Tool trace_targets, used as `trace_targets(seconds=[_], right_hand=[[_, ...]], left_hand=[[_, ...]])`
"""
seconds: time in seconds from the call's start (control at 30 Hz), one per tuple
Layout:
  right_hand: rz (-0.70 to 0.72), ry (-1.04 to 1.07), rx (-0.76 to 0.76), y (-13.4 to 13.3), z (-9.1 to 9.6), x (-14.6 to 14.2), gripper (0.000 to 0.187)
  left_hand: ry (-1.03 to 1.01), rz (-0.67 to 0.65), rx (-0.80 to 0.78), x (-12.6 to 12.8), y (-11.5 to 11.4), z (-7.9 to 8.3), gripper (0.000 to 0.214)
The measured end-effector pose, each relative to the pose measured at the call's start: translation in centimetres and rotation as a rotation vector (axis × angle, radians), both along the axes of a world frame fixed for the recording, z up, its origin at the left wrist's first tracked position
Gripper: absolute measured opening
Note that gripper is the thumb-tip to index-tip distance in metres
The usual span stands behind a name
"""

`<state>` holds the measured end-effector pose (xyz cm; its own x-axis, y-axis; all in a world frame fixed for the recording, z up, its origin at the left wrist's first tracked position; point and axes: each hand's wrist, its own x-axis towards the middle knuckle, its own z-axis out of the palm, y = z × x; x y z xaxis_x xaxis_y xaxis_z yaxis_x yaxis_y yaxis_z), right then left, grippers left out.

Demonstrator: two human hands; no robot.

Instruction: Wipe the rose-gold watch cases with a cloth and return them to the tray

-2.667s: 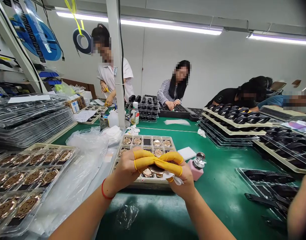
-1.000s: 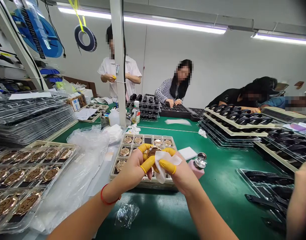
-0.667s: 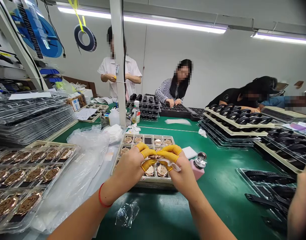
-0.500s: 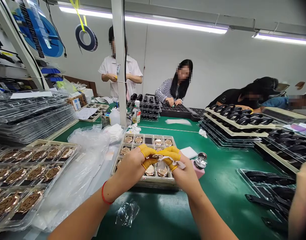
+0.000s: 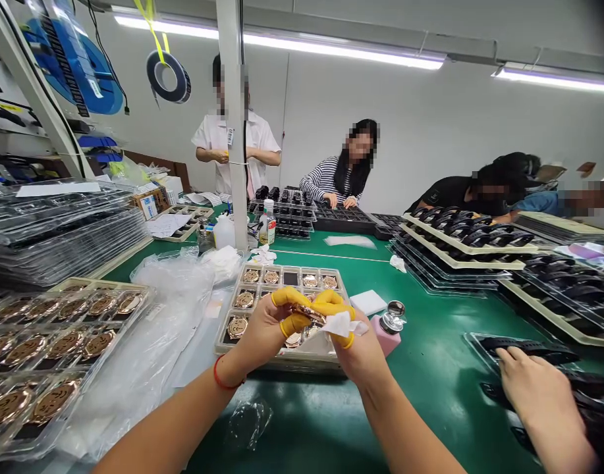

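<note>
My left hand (image 5: 267,324), in yellow finger cots and with a red cord at the wrist, pinches the edge of a rose-gold watch case (image 5: 309,314). My right hand (image 5: 359,352), also in yellow finger cots, holds a crumpled white wipe (image 5: 338,324) against the same watch case. Both hands are above a clear-and-cream tray (image 5: 302,361), whose compartments hold similar round rose-gold watch cases (image 5: 245,299). Part of the tray is hidden under my hands. Right of the tray stands a pink pump bottle (image 5: 386,332) with a metal top, beside a white pad (image 5: 368,303).
A second tray of watch cases (image 5: 52,400) and clear plastic bags (image 5: 138,375) lie at left. Stacked trays with black watches (image 5: 469,227) stand at right, where another person's hand (image 5: 539,388) reaches over black straps. A white post (image 5: 232,131) rises behind the tray. Co-workers sit and stand opposite.
The watch case has tilted in my fingers, and the wipe now shows more in front of it. At right, another person's hand has moved in over the black straps.
</note>
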<state>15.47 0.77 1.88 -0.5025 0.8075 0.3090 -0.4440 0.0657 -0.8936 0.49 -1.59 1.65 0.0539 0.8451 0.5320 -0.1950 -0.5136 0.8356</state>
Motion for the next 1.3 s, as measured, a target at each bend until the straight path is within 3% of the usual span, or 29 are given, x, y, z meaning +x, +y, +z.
trace_targets(seconds=[0.2, 0.37, 0.6, 0.73, 0.97, 1.13, 1.2, 1.3], right_hand=[[-0.022, -0.093, -0.031, -0.2, 0.8, 0.1, 0.018], [0.002, -0.131, 0.036, -0.3, 0.9, 0.6, 0.026], [0.014, -0.072, -0.011, 0.0, 0.4, 0.4, 0.033], [0.038, -0.020, -0.018, -0.4, 0.6, 0.1, 0.034], [0.006, -0.099, 0.035, -0.8, 0.9, -0.1, 0.051], [-0.030, -0.077, 0.052, -1.5, 0.9, -0.3, 0.047], [-0.105, -0.085, 0.126, -2.0, 0.4, -0.5, 0.040], [-0.328, -0.109, 0.423, -2.8, -0.5, -0.5, 0.029]], left_hand=[[0.352, 0.173, 0.170, -1.2, -0.4, 0.6, 0.017], [0.347, 0.106, 0.090, -1.2, -0.6, 1.1, 0.021], [0.319, 0.053, -0.011, -0.9, -1.0, 1.8, 0.025], [0.215, 0.004, -0.037, -0.6, -0.9, 1.7, 0.022], [-0.109, -0.173, -0.216, 0.0, -0.6, 1.0, 0.023], [-0.219, -0.236, -0.324, 0.9, -0.8, 0.2, 0.033], [-0.258, -0.243, -0.377, 1.3, -0.9, 0.0, 0.040], [-0.263, -0.273, -0.434, 1.9, -1.1, -0.4, 0.046]])
